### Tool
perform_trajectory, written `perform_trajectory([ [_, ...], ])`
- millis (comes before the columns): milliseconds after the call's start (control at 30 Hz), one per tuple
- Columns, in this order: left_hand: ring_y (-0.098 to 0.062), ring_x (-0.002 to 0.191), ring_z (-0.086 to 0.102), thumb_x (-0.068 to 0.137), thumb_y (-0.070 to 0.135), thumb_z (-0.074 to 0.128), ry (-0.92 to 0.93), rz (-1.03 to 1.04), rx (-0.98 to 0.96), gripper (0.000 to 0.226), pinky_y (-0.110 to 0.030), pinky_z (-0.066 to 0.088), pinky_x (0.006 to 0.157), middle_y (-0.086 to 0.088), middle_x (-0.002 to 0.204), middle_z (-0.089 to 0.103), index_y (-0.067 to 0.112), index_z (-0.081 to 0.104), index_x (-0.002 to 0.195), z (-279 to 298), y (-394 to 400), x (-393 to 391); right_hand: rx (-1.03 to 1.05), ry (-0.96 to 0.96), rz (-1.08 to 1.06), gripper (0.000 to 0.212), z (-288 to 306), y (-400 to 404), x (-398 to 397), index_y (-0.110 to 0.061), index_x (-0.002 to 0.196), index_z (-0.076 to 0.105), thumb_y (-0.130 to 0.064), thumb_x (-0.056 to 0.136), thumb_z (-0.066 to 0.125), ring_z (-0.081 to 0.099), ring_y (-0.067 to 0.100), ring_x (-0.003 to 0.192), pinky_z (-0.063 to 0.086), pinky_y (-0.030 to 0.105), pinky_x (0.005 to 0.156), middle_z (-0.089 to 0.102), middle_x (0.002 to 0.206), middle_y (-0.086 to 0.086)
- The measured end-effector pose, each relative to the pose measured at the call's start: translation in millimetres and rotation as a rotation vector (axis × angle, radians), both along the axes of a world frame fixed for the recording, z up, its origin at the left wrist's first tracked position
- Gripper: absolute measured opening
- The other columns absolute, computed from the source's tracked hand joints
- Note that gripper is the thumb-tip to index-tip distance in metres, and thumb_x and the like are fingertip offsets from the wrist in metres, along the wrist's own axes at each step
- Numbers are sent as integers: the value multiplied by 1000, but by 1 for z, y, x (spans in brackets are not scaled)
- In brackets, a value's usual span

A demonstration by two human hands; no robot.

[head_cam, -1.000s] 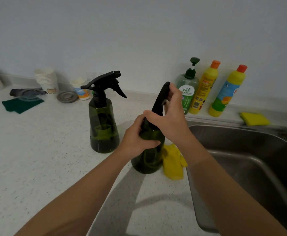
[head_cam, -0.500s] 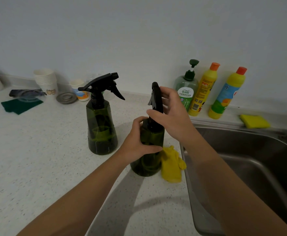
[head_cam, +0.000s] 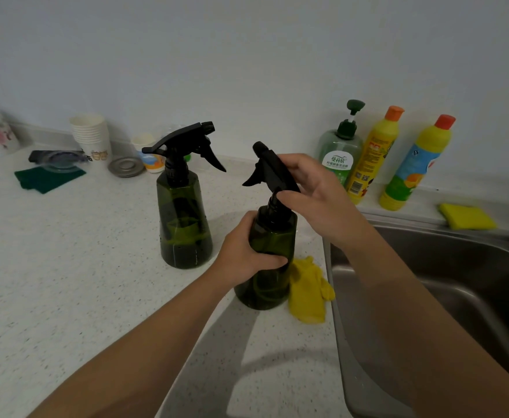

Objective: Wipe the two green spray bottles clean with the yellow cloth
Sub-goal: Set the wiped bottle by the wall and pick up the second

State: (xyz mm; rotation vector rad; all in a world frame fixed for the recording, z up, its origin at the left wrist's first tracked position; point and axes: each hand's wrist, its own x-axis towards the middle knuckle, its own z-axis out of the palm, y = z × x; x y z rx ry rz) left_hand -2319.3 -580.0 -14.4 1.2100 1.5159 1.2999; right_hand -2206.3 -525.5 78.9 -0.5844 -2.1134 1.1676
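Note:
Two dark green spray bottles with black trigger heads stand on the speckled white counter [head_cam: 66,297]. The near bottle [head_cam: 267,285] is gripped around its body by my left hand [head_cam: 244,251]. My right hand [head_cam: 316,194] holds that bottle's black trigger head [head_cam: 270,170], whose nozzle now points left. The far bottle [head_cam: 184,224] stands untouched to the left, its nozzle pointing right. The yellow cloth [head_cam: 307,292] lies crumpled on the counter just right of the near bottle, by the sink's edge, with no hand on it.
A steel sink [head_cam: 458,297] fills the right side. Behind it stand a green soap pump bottle [head_cam: 339,152], two yellow cleaner bottles [head_cam: 374,155] and a yellow sponge [head_cam: 467,217]. Paper cups [head_cam: 92,135], a metal lid [head_cam: 125,166] and a green pad [head_cam: 48,179] sit far left.
My right hand has turned the near bottle's trigger head, swinging its nozzle from pointing away to pointing left. My left hand has kept its grip on the body.

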Motion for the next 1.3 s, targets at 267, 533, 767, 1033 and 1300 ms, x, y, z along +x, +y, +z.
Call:
perform_trajectory([
  [267,-23,107,55,62,0,75,-18,-83,10,59,-42,47,95,8,102,56,38,45,96,3,5,-7,146,-51,-13,38,6,5,8,-12,109,60,8,78,52,59,18,102,47,37,94,63,100,-1],
  [533,-19,106,56,52,15,75,-46,-128,24,61,-39,50,91,4,107,57,38,45,100,0,7,-10,83,47,-7,45,2,9,8,-19,107,53,14,77,52,60,-8,76,47,8,73,61,95,-1],
  [767,-18,117,49,51,28,81,-56,-175,-20,76,-33,47,94,-1,126,49,44,37,111,-1,2,-10,6,98,-80,41,-18,1,10,-28,117,43,-4,86,53,51,-9,101,42,12,86,54,109,-10],
  [1033,-16,122,36,69,6,72,70,-49,-143,76,-27,31,95,6,124,37,30,25,124,-27,-28,-5,-245,-93,-158,63,-90,-23,25,-27,120,27,-14,75,69,40,18,120,42,27,94,37,127,-4],
  [1300,-27,128,39,71,4,70,130,71,-142,78,-39,37,103,-6,138,41,19,27,134,-36,-9,-5,-166,-82,-190,64,-107,0,10,-25,119,30,-15,72,72,45,15,110,42,19,86,41,122,-2],
])
